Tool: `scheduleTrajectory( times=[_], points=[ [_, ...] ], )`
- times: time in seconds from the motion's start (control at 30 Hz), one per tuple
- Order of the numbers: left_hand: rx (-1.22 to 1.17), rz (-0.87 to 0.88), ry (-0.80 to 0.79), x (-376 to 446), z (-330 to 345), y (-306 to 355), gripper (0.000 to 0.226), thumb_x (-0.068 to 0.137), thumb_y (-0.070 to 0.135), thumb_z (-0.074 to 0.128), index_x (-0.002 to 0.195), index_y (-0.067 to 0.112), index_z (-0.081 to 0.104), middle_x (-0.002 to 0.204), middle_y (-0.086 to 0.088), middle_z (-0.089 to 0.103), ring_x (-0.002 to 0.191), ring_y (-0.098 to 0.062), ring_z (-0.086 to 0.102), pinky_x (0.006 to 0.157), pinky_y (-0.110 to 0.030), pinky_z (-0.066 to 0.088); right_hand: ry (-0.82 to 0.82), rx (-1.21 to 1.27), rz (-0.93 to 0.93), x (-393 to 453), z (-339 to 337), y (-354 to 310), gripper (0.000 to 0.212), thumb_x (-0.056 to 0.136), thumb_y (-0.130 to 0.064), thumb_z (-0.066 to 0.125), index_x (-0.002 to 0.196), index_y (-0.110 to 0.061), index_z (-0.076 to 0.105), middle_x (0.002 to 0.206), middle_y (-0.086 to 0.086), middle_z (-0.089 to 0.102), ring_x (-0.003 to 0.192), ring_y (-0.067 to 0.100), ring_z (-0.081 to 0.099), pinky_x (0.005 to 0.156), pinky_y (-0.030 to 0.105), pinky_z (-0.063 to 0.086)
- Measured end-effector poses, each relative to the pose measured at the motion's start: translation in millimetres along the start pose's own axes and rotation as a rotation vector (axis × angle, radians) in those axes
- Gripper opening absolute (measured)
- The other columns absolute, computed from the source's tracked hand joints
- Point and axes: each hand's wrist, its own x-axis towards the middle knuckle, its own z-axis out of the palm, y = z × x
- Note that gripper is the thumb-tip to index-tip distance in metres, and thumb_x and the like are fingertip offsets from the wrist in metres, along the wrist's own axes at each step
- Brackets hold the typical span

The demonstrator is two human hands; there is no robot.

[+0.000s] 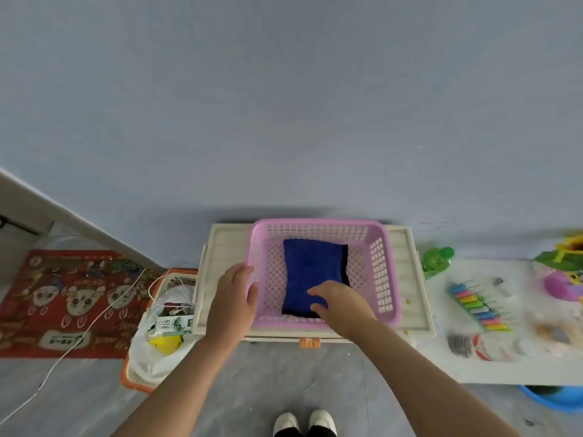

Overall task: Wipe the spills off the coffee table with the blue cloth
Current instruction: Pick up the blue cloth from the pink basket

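Honestly, this looks like the very start, no wiping done as far as I can tell. The blue cloth (312, 272) is folded flat in the pink basket (386, 269), which takes up most of the cream coffee table (410, 279). The right hand (339, 305) sits on the cloth's near edge, fingers curled loosely, not clearly pinching it yet. The left hand (235, 298) is spread against the basket's left wall, bracing it. I can't really pick out spills, maybe a yellowish speck near the table's right edge. The table is pushed against a blue-grey wall; an orange bin (142, 373) stands left, a cluttered white shelf (504, 367) right.
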Motion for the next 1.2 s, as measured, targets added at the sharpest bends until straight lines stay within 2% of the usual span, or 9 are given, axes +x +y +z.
scheduleTrajectory(
  times=[0.1,0.2,0.37,0.5,0.67,0.87,0.97,1.13,1.2],
  points=[
    [0.061,0.049,0.031,11.2,14.4,-6.3,0.038,0.094,0.020,0.047,0.132,0.012,0.048,0.143,-0.005,0.041,0.133,-0.017,0.037,0.105,-0.026,0.035,-0.056,-0.132,-0.022,22.6,9.2,5.0,0.041,0.092,-0.028,0.050,0.133,-0.025,0.045,0.133,0.000,0.046,0.119,0.019,0.045,0.094,0.033,0.044],
    [0.118,0.094,0.042,12.3,23.9,-12.1,0.037,0.092,0.018,0.050,0.128,0.010,0.051,0.141,-0.008,0.042,0.130,-0.019,0.042,0.098,-0.023,0.040,-0.133,-0.277,-0.062,35.4,17.2,12.5,0.047,0.089,-0.031,0.055,0.134,-0.026,0.042,0.131,0.001,0.042,0.118,0.021,0.040,0.090,0.035,0.045],
    [0.142,0.137,0.068,7.7,29.4,-16.2,0.034,0.088,0.009,0.055,0.123,0.004,0.055,0.137,-0.016,0.045,0.127,-0.026,0.046,0.094,-0.031,0.047,-0.138,-0.409,-0.172,48.1,15.8,21.4,0.050,0.085,-0.037,0.058,0.130,-0.026,0.039,0.126,0.002,0.038,0.114,0.021,0.039,0.082,0.035,0.045],
    [0.126,0.135,0.074,8.7,29.7,-15.0,0.032,0.090,0.009,0.052,0.121,0.004,0.056,0.139,-0.015,0.042,0.131,-0.026,0.041,0.097,-0.032,0.046,-0.097,-0.505,-0.221,51.1,21.4,18.0,0.043,0.088,-0.031,0.053,0.128,-0.019,0.040,0.124,0.005,0.041,0.110,0.024,0.041,0.077,0.034,0.044],
    [0.126,0.128,0.079,9.7,29.9,-13.2,0.029,0.089,0.008,0.054,0.117,0.004,0.059,0.138,-0.016,0.044,0.129,-0.028,0.044,0.091,-0.033,0.050,-0.031,-0.549,-0.282,51.9,24.8,22.0,0.032,0.091,-0.013,0.047,0.122,-0.012,0.047,0.119,0.007,0.049,0.104,0.025,0.046,0.075,0.033,0.043],
    [0.121,0.116,0.081,9.1,30.7,-12.0,0.027,0.089,0.008,0.054,0.115,0.005,0.061,0.139,-0.015,0.043,0.130,-0.027,0.042,0.091,-0.029,0.048,0.057,-0.404,-0.163,59.5,29.1,19.7,0.021,0.091,-0.011,0.043,0.112,-0.009,0.046,0.111,0.010,0.053,0.098,0.025,0.051,0.078,0.033,0.044],
    [0.120,0.125,0.078,8.9,30.1,-11.3,0.026,0.088,0.007,0.055,0.113,0.004,0.061,0.138,-0.017,0.044,0.130,-0.028,0.043,0.088,-0.031,0.050,0.126,-0.276,-0.075,65.6,24.8,18.5,0.015,0.091,-0.017,0.044,0.105,-0.009,0.044,0.106,0.012,0.053,0.091,0.028,0.052,0.064,0.032,0.037],
    [0.125,0.137,0.069,8.4,29.5,-10.8,0.024,0.087,0.004,0.055,0.109,0.003,0.062,0.137,-0.018,0.046,0.128,-0.030,0.045,0.087,-0.032,0.051,0.122,-0.244,-0.042,72.4,15.1,18.7,0.039,0.086,-0.045,0.055,0.101,-0.011,0.044,0.094,0.007,0.054,0.079,0.026,0.057,0.058,0.033,0.039],
    [0.126,0.134,0.063,8.2,29.6,-11.2,0.024,0.088,0.004,0.054,0.110,0.003,0.062,0.138,-0.018,0.044,0.130,-0.030,0.043,0.087,-0.034,0.052,0.074,-0.286,-0.049,71.3,13.6,20.5,0.040,0.085,-0.040,0.060,0.107,-0.011,0.045,0.098,0.006,0.054,0.084,0.026,0.057,0.062,0.032,0.042]
  ],
)
